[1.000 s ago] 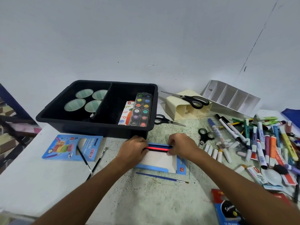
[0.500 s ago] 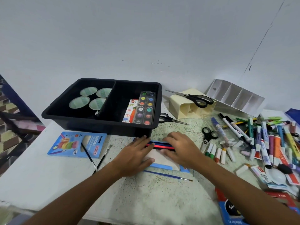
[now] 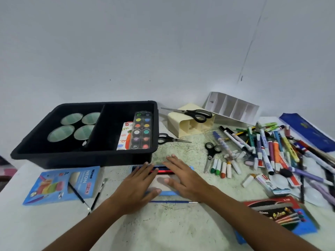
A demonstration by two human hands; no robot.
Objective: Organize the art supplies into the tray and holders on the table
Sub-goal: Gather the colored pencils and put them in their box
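A flat blue box (image 3: 162, 180) with a pale window and red and dark sticks inside lies in front of the black tray (image 3: 79, 157). My left hand (image 3: 139, 183) lies flat on its left part, fingers straight. My right hand (image 3: 183, 175) lies flat on its right part, fingers spread. The tray holds several green-lined cups (image 3: 61, 133) on the left and a watercolour palette (image 3: 142, 130) on the right. A cream holder (image 3: 188, 124) lies on its side with black scissors (image 3: 194, 113) on top. A white divided holder (image 3: 232, 107) leans behind it.
A heap of markers and pens (image 3: 272, 147) fills the right side. Loose crayons (image 3: 223, 169), two more scissors (image 3: 170, 139), a blue Neon box (image 3: 61, 184), thin brushes (image 3: 96, 194), a blue brush (image 3: 172, 201) and a red-blue crayon box (image 3: 279, 216) lie around. The wall stands close behind.
Both hands went from pinching the sticks at the box's top edge to lying flat and open on the box. The view has shifted slightly.
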